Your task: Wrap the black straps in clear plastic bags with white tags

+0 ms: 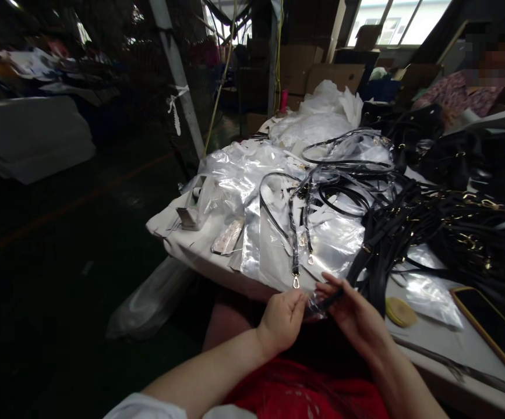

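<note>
Nearest to the camera, over a red garment point(296, 390), the two hands meet at the front edge of the tabletop point(444, 343). The left hand point(282, 317) has its fingers closed in a pinch on the edge of a small clear plastic bag point(315, 306). The right hand point(357, 317) is just beside it, with fingers clamped on a black strap point(366, 270) whose end lies at the bag; the strap runs up and away from this hand to the tabletop.

To the right of the hands lie a yellowish round item point(401, 311) and a dark phone point(492, 331) with an orange rim. A little further, packed straps point(296, 233) in clear bags lie flat, their gold clasps pointing to the hands. Beside them on the right is a big loose pile of black straps point(453, 227). On the left corner stands a tape dispenser point(191, 215).

Far behind are more crumpled plastic bags point(326, 110), cardboard boxes point(335, 73), and another person's flowered sleeve point(457, 93).
</note>
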A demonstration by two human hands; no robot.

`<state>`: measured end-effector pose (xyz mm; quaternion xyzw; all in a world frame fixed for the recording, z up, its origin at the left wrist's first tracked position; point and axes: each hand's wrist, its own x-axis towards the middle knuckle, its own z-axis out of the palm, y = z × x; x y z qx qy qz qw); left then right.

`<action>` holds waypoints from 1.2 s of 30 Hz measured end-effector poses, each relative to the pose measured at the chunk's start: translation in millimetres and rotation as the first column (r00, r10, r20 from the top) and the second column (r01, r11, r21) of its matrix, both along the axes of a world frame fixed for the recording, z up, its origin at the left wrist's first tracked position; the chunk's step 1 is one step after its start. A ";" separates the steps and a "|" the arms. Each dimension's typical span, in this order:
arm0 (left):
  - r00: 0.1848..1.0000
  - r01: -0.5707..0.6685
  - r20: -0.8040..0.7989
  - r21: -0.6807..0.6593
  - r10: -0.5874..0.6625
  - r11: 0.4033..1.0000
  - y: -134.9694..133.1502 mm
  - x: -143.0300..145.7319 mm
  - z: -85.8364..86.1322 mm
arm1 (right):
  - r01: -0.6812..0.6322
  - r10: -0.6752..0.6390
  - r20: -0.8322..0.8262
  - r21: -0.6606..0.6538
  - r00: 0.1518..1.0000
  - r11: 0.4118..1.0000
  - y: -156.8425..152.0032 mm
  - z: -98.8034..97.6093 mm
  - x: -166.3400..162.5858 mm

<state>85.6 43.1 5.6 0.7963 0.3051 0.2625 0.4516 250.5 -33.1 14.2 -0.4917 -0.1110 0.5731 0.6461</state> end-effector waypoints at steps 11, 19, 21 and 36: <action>0.999 0.001 -0.051 -0.071 -0.005 0.997 -4.3 -6.3 5.8 | -0.157 0.155 0.085 0.015 0.984 0.988 -9.5 -12.9 -29.8; 0.993 0.056 -0.096 -0.080 -0.064 0.995 -9.7 -12.8 4.9 | 0.231 -0.239 -0.133 -0.075 0.962 0.970 2.5 -3.4 10.1; 0.993 0.031 -0.114 -0.071 -0.039 0.997 -9.9 -10.9 5.4 | 0.228 -0.229 -0.055 -0.030 0.972 0.973 1.6 -1.4 3.9; 0.992 -0.088 0.094 0.046 0.084 0.995 -7.8 16.1 37.3 | 0.267 -0.278 0.589 0.108 0.759 0.958 -12.6 36.9 -1.7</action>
